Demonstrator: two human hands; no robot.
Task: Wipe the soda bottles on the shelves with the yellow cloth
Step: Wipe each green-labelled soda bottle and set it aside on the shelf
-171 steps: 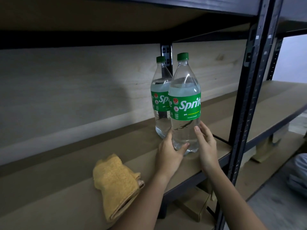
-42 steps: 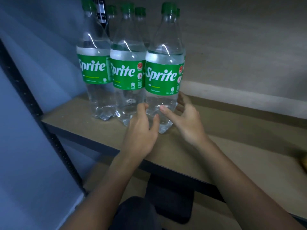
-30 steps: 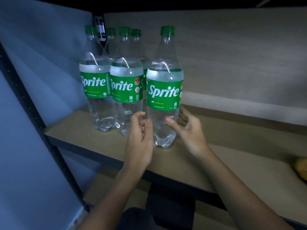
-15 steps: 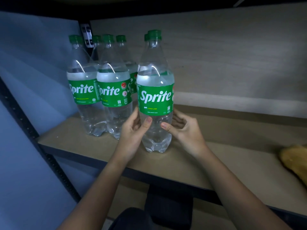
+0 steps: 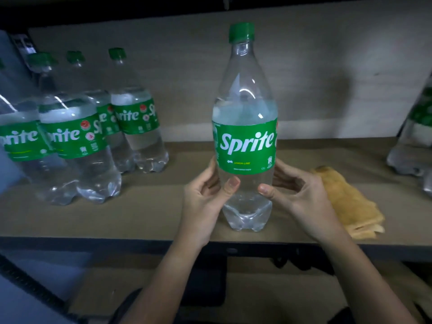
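Pulled one bottle out of left cluster since half second ago — now upright at shelf front, well apart from rest. Left hand and right hand both clamped on its lower body, thumbs in front below label. Cloth lies on shelf just right of right hand — untouched. Means I've isolated next bottle; wiping not begun. Next, likely: right hand lets go, takes cloth, left steadies. More bottles at far right.
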